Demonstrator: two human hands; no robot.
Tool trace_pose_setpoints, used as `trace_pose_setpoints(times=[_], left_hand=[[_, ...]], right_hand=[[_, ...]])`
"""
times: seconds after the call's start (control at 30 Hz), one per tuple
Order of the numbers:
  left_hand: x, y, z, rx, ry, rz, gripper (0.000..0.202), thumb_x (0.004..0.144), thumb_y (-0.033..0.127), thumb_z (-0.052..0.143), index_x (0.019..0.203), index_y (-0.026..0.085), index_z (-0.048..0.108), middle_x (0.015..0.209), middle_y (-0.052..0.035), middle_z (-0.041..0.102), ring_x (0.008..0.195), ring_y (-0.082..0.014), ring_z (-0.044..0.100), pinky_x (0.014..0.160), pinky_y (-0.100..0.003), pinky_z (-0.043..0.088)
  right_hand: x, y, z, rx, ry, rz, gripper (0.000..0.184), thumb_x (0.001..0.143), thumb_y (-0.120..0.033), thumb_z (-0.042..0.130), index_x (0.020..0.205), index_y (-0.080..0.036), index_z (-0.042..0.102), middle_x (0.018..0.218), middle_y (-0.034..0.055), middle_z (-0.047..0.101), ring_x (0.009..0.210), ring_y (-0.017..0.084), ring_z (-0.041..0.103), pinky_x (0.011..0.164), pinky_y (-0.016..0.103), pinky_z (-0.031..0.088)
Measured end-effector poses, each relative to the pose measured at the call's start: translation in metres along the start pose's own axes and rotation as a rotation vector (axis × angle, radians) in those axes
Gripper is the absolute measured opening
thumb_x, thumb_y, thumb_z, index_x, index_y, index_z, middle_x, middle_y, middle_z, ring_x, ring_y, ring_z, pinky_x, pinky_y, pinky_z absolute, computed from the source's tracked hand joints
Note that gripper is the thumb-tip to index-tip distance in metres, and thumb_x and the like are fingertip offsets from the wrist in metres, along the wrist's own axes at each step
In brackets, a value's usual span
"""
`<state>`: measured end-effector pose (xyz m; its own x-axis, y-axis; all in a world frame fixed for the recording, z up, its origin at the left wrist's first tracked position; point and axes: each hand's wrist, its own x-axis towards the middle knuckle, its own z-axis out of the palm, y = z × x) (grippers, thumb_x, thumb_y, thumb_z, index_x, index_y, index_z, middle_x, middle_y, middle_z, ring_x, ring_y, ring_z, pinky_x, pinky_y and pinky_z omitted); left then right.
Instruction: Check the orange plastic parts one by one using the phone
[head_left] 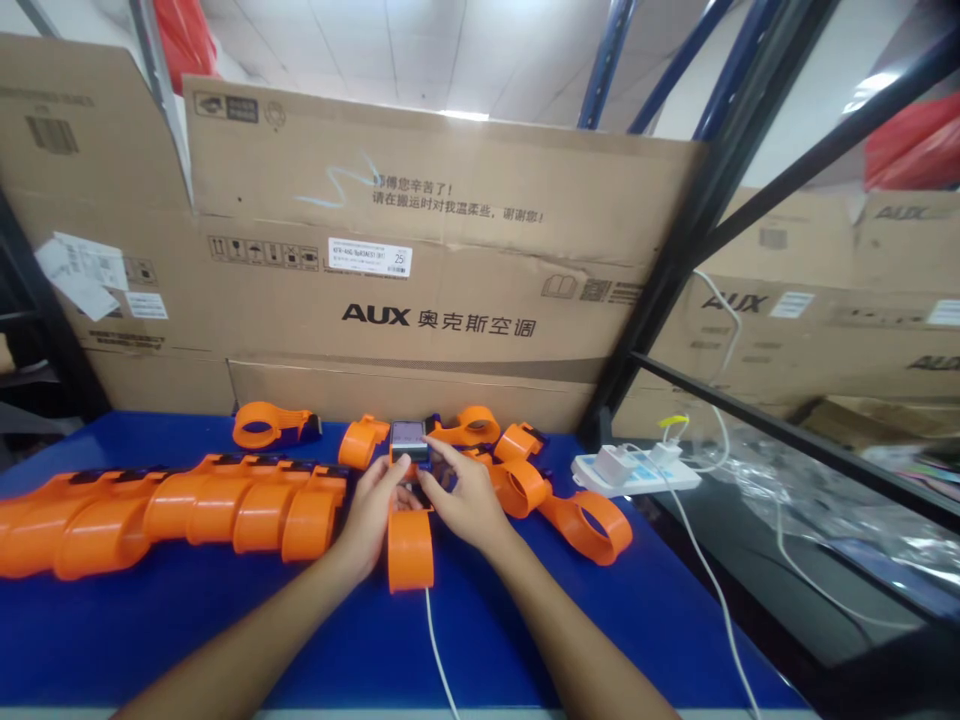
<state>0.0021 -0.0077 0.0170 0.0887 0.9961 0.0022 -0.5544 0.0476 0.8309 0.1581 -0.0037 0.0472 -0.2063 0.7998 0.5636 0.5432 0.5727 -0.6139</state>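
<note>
In the middle of the table an orange tape dispenser (410, 552) is held with its ring towards me. My left hand (375, 510) is closed around its left side, thumb up near the top end. My right hand (466, 497) grips the upper right side with thumb and fingers bent. Just above the fingertips is a small dark-framed device with a greyish screen (409, 436); whether it is joined to the dispenser I cannot tell. A white cable (437, 645) runs down from behind the ring.
A row of orange tape dispensers (206, 510) lies left on the blue table (337, 650). Several more dispensers (589, 525) lie right and behind. A white power strip (637, 470) with plugs and cables sits at the right edge, beside a black metal frame (652, 270). Cardboard (420, 270) stands behind.
</note>
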Motion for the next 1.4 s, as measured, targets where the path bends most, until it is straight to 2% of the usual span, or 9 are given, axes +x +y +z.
trace_pose_setpoints(times=[0.1,0.2,0.33,0.43,0.53,0.73,0.9,1.1,1.4], left_hand=[[0.001,0.001,0.0,-0.006,0.016,0.003,0.048,0.072,0.05,0.088,0.102,0.018,0.067,0.08,-0.0038,0.074,0.052,-0.0145,0.066,0.051,-0.025,0.051],[0.001,0.001,-0.001,0.018,0.034,0.038,0.046,0.071,0.048,0.088,0.099,0.018,0.068,0.071,-0.001,0.07,0.047,-0.0111,0.059,0.048,-0.022,0.046],[0.0,0.002,-0.002,0.059,0.038,0.077,0.04,0.072,0.048,0.088,0.089,0.017,0.068,0.051,0.0064,0.053,0.04,-0.0068,0.044,0.043,-0.019,0.033],[-0.001,0.004,-0.001,0.067,0.029,0.069,0.039,0.072,0.048,0.087,0.087,0.017,0.068,0.046,0.0083,0.047,0.039,-0.007,0.04,0.043,-0.02,0.032],[-0.002,0.005,0.0,0.087,0.01,0.074,0.038,0.074,0.049,0.085,0.086,0.018,0.068,0.045,0.0082,0.046,0.039,-0.0073,0.04,0.044,-0.02,0.032],[-0.002,0.005,-0.002,0.128,-0.017,0.091,0.036,0.078,0.049,0.083,0.086,0.018,0.067,0.044,0.0076,0.047,0.039,-0.0085,0.041,0.045,-0.022,0.033],[-0.003,0.006,0.0,0.014,0.02,0.052,0.038,0.073,0.048,0.086,0.082,0.018,0.064,0.044,0.0085,0.046,0.039,-0.0074,0.04,0.044,-0.02,0.031],[-0.001,0.008,0.0,-0.133,0.037,-0.043,0.043,0.071,0.048,0.088,0.071,0.018,0.057,0.047,0.0065,0.049,0.04,-0.0078,0.043,0.046,-0.022,0.034],[0.002,0.004,-0.002,-0.123,0.006,-0.032,0.04,0.074,0.046,0.089,0.085,0.017,0.063,0.051,0.0071,0.052,0.042,-0.0071,0.044,0.046,-0.02,0.035]], right_hand=[[-0.001,-0.001,-0.001,-0.027,-0.049,-0.008,0.042,0.094,-0.029,0.06,0.134,-0.019,0.066,0.093,0.0057,0.078,0.074,0.019,0.072,0.072,0.029,0.057],[-0.002,-0.002,-0.001,-0.03,-0.084,-0.035,0.037,0.096,-0.029,0.057,0.13,-0.019,0.069,0.097,0.0067,0.08,0.077,0.019,0.074,0.071,0.028,0.057],[-0.005,0.0,0.0,-0.106,-0.068,-0.093,0.039,0.097,-0.028,0.056,0.133,-0.017,0.067,0.094,0.0073,0.08,0.074,0.02,0.073,0.072,0.03,0.058],[-0.007,0.003,0.001,-0.153,-0.041,-0.145,0.039,0.098,-0.028,0.053,0.132,-0.015,0.066,0.099,0.0108,0.079,0.081,0.023,0.074,0.078,0.034,0.059],[-0.008,0.006,0.001,-0.174,-0.025,-0.188,0.039,0.1,-0.028,0.051,0.133,-0.013,0.065,0.106,0.0141,0.078,0.09,0.025,0.075,0.085,0.037,0.058],[-0.007,0.005,0.001,-0.168,-0.039,-0.203,0.038,0.101,-0.027,0.049,0.131,-0.012,0.066,0.103,0.0146,0.078,0.089,0.025,0.075,0.085,0.036,0.058],[-0.002,0.004,-0.003,-0.115,-0.092,-0.132,0.038,0.1,-0.033,0.056,0.133,-0.018,0.067,0.096,0.0085,0.078,0.081,0.021,0.073,0.078,0.032,0.058],[0.001,0.011,-0.008,-0.219,-0.178,-0.2,0.046,0.102,-0.03,0.051,0.146,-0.021,0.057,0.103,0.0098,0.075,0.088,0.021,0.071,0.083,0.034,0.057],[-0.008,0.008,0.007,-0.472,-0.028,-0.272,0.05,0.096,-0.019,0.048,0.145,-0.014,0.055,0.105,0.0144,0.075,0.094,0.026,0.069,0.084,0.037,0.057]])
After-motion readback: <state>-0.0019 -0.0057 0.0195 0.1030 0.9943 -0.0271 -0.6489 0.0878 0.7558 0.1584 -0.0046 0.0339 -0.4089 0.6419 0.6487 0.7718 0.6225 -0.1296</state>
